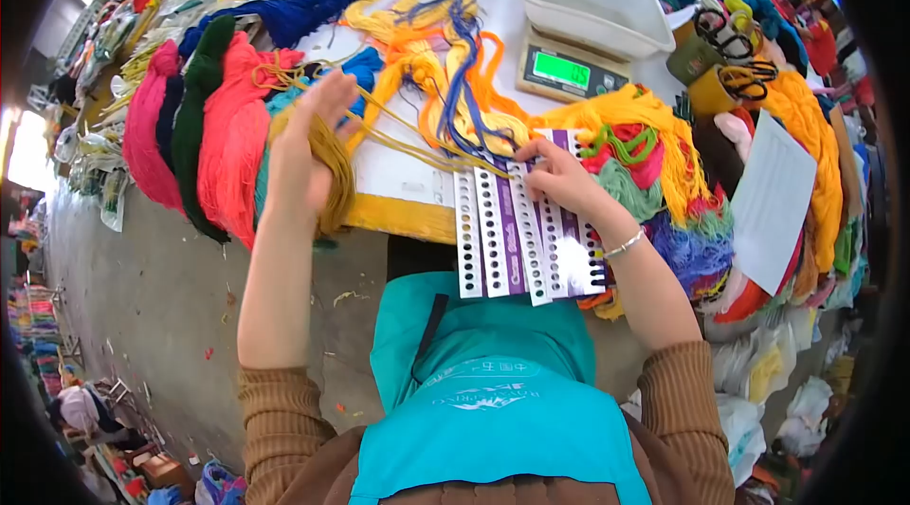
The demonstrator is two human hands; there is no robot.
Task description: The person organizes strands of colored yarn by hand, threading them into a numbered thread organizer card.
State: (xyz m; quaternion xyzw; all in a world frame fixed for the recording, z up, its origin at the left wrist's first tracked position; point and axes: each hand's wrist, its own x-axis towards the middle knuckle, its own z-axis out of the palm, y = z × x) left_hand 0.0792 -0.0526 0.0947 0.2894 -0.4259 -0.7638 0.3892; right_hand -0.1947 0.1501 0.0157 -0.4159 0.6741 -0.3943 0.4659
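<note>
My left hand [311,130] is raised at the table's left front, fingers stretched up, against a mustard-brown skein of thread [334,178]. Several strands [408,149] of that colour run from there to the punched thread cards [512,230]. My right hand [559,178] is over the top of these cards, thumb and fingertips pinched on the strand ends. White and purple, with rows of holes along them, the cards overlap and hang past the front edge. Tangled orange, yellow and blue thread [455,78] lies just behind them.
A digital scale [569,69] bearing a white plastic tray [595,7] stands at the back. Pink, green and coral skeins [237,126] hang over the left edge. Orange and mixed threads [654,140] heap at right, near a white paper sheet [773,202].
</note>
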